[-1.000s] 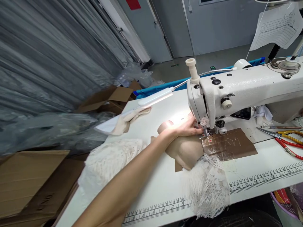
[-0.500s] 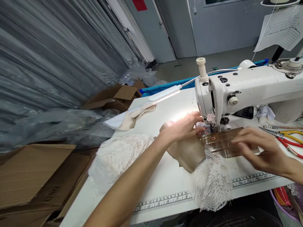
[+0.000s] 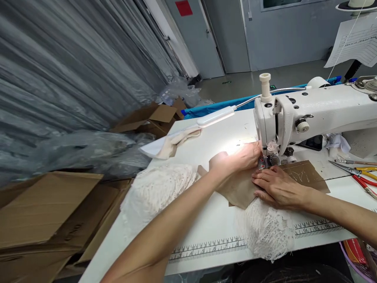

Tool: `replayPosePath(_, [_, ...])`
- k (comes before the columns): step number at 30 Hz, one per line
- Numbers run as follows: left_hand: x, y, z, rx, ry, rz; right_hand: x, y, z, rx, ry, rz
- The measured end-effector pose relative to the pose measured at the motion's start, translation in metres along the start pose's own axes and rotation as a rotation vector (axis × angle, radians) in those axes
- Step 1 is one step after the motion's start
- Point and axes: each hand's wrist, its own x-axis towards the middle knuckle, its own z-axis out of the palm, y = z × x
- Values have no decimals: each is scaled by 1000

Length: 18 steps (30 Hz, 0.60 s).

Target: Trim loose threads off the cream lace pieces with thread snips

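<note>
At the needle end of a white sewing machine (image 3: 321, 112), my left hand (image 3: 246, 156) lies stretched over a beige piece of fabric (image 3: 240, 192). Its fingertips, partly lost in lamp glare, reach beside the presser foot (image 3: 272, 160). My right hand (image 3: 275, 186) rests flat on the near side of the foot, fingers extended over the fabric's right edge. White lace (image 3: 266, 230) spreads from under that hand toward the table's front edge. A brown shiny sheet (image 3: 309, 177) covers the machine bed to the right, partly under my right forearm.
A stack of white lace (image 3: 159, 188) sits left of my left forearm. The lit lamp (image 3: 216, 116) hangs low over the table. Scissors with yellow handles (image 3: 368, 173) and a red-handled tool (image 3: 363, 186) lie at right. Cardboard boxes (image 3: 44, 212) stand left of the table.
My right hand has moved left from over the brown sheet and come down beside the presser foot. My left hand has lowered closer to the foot. The view has shifted slightly.
</note>
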Motion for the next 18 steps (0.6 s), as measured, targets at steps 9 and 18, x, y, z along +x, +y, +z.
replayPosePath(9, [-16,13,12,67,-125,-278,-26,17,1,-89,58,147])
replayPosePath(18, [-23,13,35,-56,8,-420,-31,18,5,-73,102,189])
